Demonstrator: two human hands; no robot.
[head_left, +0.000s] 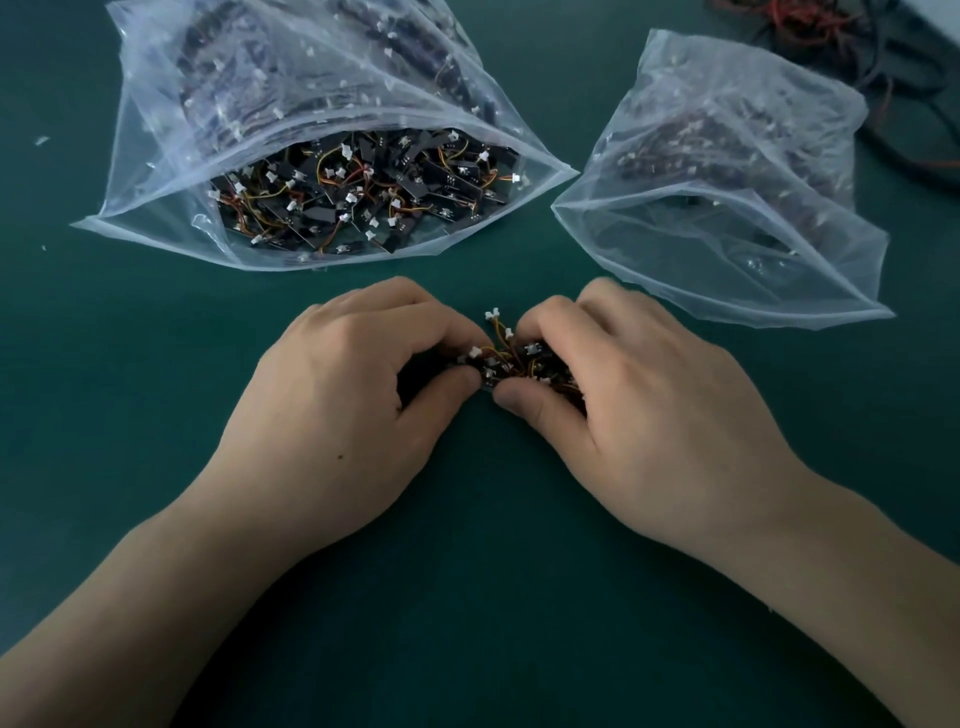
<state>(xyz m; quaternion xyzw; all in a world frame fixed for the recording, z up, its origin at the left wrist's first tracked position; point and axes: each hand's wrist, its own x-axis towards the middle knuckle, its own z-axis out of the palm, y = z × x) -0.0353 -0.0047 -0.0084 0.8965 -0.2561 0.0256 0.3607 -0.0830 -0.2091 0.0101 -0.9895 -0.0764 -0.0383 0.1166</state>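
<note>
Left hand and right hand meet in the middle, knuckles up, fingers curled round one bundle.

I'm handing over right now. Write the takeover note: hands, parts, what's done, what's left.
Left hand: fingers and thumb grip the clump of wired boards.
Right hand: grips the same clump from the other side.
It is down at the green mat, before two open bags.
Large bag, left: full of such boards. Smaller bag, right: fewer.
Done: one handful out. Left: probably untangle it, then bag it; which bag is unclear.
</note>
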